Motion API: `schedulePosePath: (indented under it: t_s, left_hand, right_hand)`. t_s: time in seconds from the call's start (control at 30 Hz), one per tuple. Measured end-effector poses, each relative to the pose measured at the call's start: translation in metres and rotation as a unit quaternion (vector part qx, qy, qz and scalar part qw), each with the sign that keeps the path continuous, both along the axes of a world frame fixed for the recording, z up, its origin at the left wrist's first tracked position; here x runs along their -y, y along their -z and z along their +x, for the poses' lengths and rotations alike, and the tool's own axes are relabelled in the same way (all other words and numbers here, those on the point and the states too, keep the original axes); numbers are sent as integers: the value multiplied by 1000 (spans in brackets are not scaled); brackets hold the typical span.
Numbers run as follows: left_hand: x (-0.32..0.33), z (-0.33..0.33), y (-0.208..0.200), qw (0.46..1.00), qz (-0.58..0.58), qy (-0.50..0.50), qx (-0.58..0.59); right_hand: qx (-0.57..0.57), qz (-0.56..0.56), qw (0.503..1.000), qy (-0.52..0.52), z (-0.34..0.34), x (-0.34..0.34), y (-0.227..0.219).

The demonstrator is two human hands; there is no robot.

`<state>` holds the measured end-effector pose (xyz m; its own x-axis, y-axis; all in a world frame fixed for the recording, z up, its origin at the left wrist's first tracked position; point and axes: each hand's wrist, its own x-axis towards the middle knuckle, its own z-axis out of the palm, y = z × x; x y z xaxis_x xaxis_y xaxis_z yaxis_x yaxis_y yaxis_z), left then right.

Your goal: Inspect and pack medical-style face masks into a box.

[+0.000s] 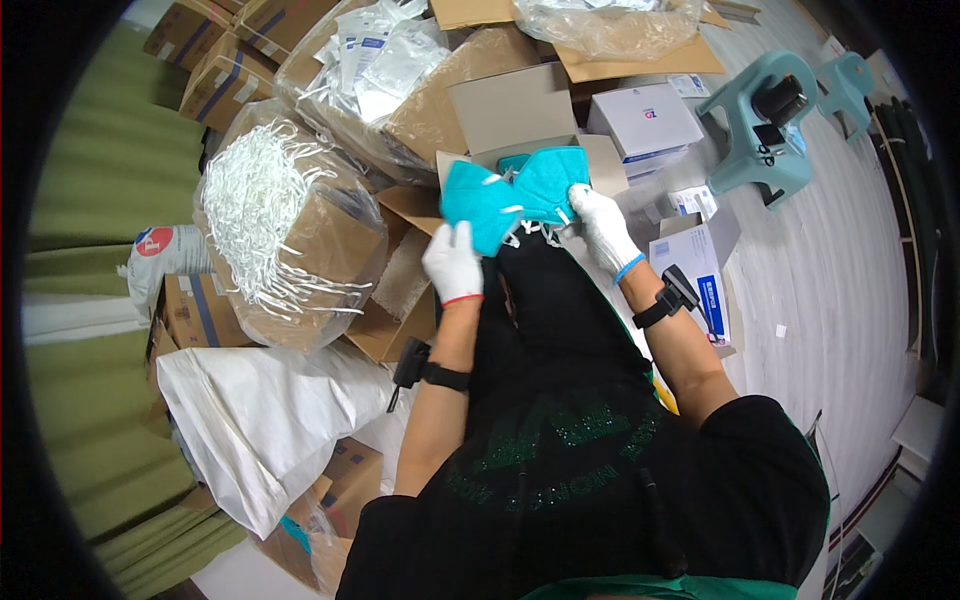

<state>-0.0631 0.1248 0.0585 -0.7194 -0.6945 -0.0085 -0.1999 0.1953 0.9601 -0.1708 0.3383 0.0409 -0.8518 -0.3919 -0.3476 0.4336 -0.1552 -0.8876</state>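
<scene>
Both my hands wear white knit gloves. My left hand (454,264) is closed on the lower edge of a teal face mask (480,207) with white straps, held tilted above my lap. A second teal face mask (552,184) is gripped at its right edge by my right hand (600,222), with the thumb and fingers pressed on it. The two masks nearly meet in the middle, and white ear straps dangle beneath them. Just behind stands an open carton (515,110) with raised flaps; the masks hide most of its inside.
On the left a plastic-lined box (300,250) overflows with white straps. Behind it, another lined box (390,60) holds flat white packets. White-and-blue boxes (650,120) stand right of the carton, near a light-blue stool (765,125) bearing dark items. A white sack (260,420) lies at lower left.
</scene>
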Motion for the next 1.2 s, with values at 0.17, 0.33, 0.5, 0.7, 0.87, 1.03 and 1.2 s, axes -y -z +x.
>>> schedulePosePath:
  t_s: [0.17,0.33,0.5,0.7,0.87,1.03,1.2]
  left_hand:
    - [17,7,-78,967,133,148,-156]
    - [-4,6,-119,940,48,316,-120]
    - [-37,18,-174,858,-107,485,-130]
    - [-44,18,-159,941,-82,318,-74]
    - [-33,11,-126,957,-234,172,-13]
    - [-19,12,-123,965,-222,119,-79]
    - [2,20,-161,958,-256,106,-75]
  right_hand:
    - [-32,21,999,-6,7,-16,-11]
    - [-19,-18,1000,-8,13,-5,-24]
    - [-66,-113,990,-48,21,6,-23]
    - [48,-280,959,-22,50,8,-34]
    - [-203,-184,959,-66,61,9,-34]
    - [16,-190,961,-198,38,-10,-30]
    - [49,205,976,60,5,-80,-33]
